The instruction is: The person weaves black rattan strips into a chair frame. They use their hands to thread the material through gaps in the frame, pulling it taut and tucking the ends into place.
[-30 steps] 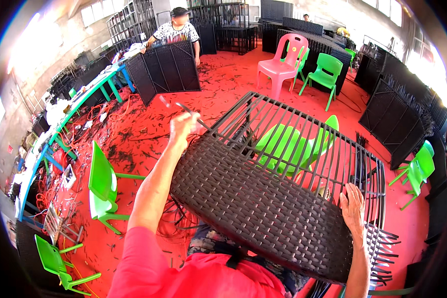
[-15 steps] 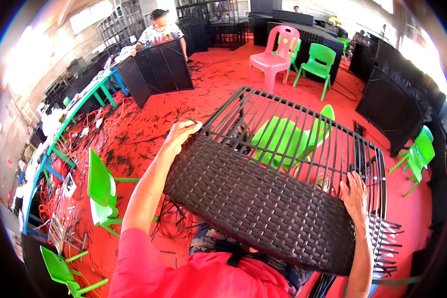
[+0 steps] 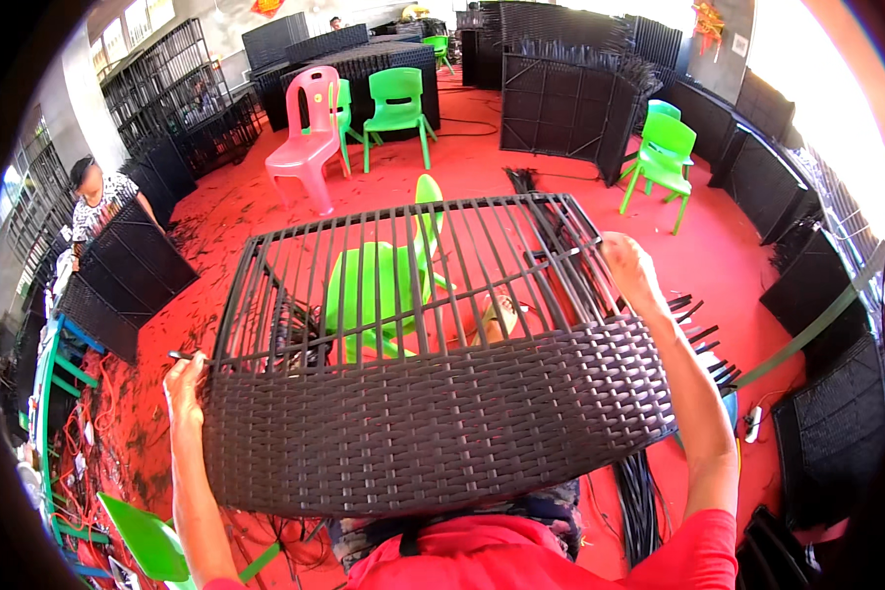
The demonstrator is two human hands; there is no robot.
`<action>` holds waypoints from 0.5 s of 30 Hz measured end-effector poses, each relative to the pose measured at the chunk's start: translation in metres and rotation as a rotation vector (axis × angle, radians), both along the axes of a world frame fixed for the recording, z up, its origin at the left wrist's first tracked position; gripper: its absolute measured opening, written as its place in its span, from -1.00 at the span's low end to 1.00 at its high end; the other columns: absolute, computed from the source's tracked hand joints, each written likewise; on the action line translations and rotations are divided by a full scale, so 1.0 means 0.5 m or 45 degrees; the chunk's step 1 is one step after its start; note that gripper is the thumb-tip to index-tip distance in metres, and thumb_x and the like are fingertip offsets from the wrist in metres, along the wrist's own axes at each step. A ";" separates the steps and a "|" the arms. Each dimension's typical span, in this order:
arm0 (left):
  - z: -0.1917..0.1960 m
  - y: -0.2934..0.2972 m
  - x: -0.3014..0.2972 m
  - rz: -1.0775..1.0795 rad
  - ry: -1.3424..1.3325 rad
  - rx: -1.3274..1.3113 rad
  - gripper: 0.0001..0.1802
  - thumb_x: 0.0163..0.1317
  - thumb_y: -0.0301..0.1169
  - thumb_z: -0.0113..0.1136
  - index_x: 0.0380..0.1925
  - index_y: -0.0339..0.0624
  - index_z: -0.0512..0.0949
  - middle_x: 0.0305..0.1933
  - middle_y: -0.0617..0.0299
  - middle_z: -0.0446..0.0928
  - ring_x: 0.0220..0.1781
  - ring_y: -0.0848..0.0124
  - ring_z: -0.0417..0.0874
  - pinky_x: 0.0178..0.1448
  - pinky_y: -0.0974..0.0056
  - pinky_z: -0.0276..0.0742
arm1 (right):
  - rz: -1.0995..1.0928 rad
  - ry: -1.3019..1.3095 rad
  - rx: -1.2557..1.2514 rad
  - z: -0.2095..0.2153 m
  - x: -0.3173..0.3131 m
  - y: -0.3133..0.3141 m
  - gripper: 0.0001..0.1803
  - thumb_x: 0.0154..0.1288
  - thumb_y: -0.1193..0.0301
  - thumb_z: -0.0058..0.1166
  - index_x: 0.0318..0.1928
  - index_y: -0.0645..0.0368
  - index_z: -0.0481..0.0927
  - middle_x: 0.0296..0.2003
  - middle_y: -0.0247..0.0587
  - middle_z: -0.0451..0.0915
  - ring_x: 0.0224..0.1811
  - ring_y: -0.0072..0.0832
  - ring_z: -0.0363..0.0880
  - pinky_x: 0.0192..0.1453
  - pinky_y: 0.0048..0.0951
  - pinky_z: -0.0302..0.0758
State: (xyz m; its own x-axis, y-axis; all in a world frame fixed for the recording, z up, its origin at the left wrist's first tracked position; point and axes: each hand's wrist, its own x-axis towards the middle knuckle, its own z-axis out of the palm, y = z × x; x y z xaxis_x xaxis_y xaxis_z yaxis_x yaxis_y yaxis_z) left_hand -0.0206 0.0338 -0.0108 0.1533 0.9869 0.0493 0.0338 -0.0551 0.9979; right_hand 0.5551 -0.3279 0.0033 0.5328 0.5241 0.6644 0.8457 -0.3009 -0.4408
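A black metal frame panel (image 3: 403, 246) lies tilted in front of me, its near half covered in dark brown woven rattan (image 3: 433, 423), its far half bare bars. My left hand (image 3: 185, 379) grips the panel's left edge where the weave ends, beside a loose strand end. My right hand (image 3: 627, 267) holds the right edge by a bundle of loose dark strands (image 3: 570, 246). A green plastic chair (image 3: 374, 290) shows through the bars beneath the panel.
Red floor strewn with strand scraps. Pink chair (image 3: 305, 147) and green chairs (image 3: 398, 103) stand behind; another green chair (image 3: 664, 152) far right. Finished woven panels (image 3: 560, 98) line the walls. A person (image 3: 98, 197) works at a panel on the left. Green table (image 3: 54, 393) lower left.
The view has swung to the right and the panel now lies more level across me. My left hand has slid down its left edge; my right hand has moved up the right edge.
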 end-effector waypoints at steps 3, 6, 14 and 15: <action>0.001 0.005 0.017 -0.009 0.060 -0.051 -0.85 0.07 -0.32 0.22 -0.55 -0.12 0.51 -0.58 0.39 0.48 -0.61 0.58 0.43 -0.50 0.48 0.31 | -0.299 0.445 -0.246 -0.011 0.132 -0.067 -0.69 0.21 0.20 -0.16 -0.45 0.18 0.49 -0.58 -0.20 0.43 -0.51 -0.45 0.38 -0.40 -0.38 0.31; 0.033 -0.032 0.039 0.137 -0.031 -0.047 -0.82 0.07 -0.25 0.20 -0.45 -0.09 0.51 -0.48 0.33 0.52 -0.46 0.49 0.52 -0.34 0.42 0.36 | -0.333 0.838 -0.342 -0.056 0.197 -0.058 -0.61 0.25 0.11 -0.16 -0.46 0.16 0.50 -0.62 -0.35 0.39 -0.53 -0.60 0.32 -0.46 -0.47 0.24; -0.022 0.058 -0.105 0.399 -0.313 -0.016 -0.65 0.08 -0.10 0.19 -0.22 -0.04 0.48 -0.24 0.31 0.53 -0.16 0.43 0.54 -0.14 0.37 0.34 | 0.024 1.431 -0.258 -0.117 0.285 0.021 -0.54 0.24 -0.05 -0.17 -0.40 0.06 0.53 -0.58 -0.37 0.50 -0.64 -0.60 0.37 -0.61 -0.53 0.23; -0.029 0.078 -0.143 0.498 -0.391 -0.004 -0.64 0.07 -0.09 0.19 -0.21 -0.04 0.47 -0.24 0.32 0.54 -0.16 0.43 0.55 -0.14 0.37 0.35 | 0.034 1.447 -0.175 -0.137 0.318 0.038 -0.55 0.24 -0.05 -0.17 -0.40 0.06 0.53 -0.57 -0.34 0.52 -0.66 -0.58 0.38 -0.63 -0.50 0.26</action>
